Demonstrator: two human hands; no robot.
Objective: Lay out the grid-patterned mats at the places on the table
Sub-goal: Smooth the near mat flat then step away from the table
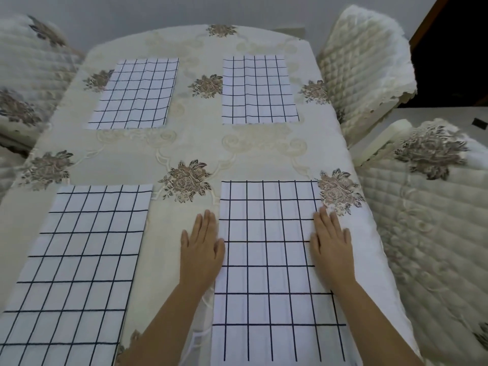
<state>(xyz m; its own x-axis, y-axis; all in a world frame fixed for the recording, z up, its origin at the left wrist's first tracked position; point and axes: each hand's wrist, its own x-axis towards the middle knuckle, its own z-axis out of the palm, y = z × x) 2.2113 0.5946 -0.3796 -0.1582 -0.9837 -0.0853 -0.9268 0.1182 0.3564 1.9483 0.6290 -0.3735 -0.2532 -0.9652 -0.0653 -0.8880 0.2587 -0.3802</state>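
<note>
Since all 4 mats look to be down already, the bit that matters is how the near-right mat (269,273) sits between the hands. It lies at the near right corner of the table (184,143), with its long axis running straight away from the person.

The left hand (202,247) is flat on the cloth just beside the mat's left long edge. Its fingers are straight and together, pointing away, and the thumb touches that edge. The right hand (331,244) lies flat across the right long edge, fingers straight, partly on the mat and partly on the cloth toward the table's right edge.

Neither hand grips anything. The mat is inward of both, to the right of the left fingers and to the left of the right ones, and both hands are equally close. My guess is the next move is a smoothing pass or a small squaring nudge.

The near-left mat (79,260) fills the near left corner, well apart from both hands. Further out, the far-left mat (134,93) looks a bit rippled, and the far-right mat (257,89) lies flatter toward the far right corner.
</note>
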